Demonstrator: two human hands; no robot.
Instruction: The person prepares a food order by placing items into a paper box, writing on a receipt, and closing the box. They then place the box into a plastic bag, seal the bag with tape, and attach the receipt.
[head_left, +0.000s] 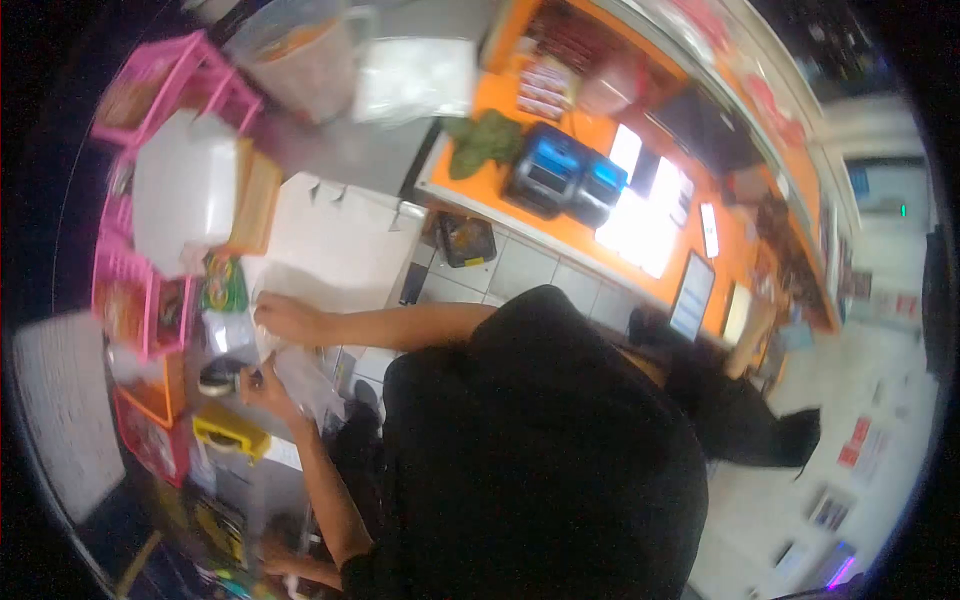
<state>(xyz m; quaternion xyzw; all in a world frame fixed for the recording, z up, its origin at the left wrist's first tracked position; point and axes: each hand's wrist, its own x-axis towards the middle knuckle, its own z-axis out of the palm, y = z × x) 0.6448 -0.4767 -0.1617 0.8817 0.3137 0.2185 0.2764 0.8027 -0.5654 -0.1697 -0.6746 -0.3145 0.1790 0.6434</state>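
Observation:
A clear plastic bag (pixel 308 382) hangs between my two hands, over the edge of the white work surface (pixel 335 245). My right hand (pixel 288 320), the upper one in the view, has its fingers closed on the top of the bag. Just below it, my left hand (pixel 268 390) is curled at the bag's other side, its fingertips pressed together on the plastic. What the bag holds, if anything, is blurred. Close by lie a green-and-yellow packet (pixel 225 284), a roll of tape (pixel 218 377) and a yellow tape dispenser (pixel 230 432).
Pink baskets (pixel 125 290) and a white tray (pixel 183 190) line the left side. An orange counter (pixel 490 187) bears black-and-blue devices (pixel 565 172), papers and phones. Another person's hand (pixel 752 340) is at the right; another hand (pixel 285 560) shows at the bottom left.

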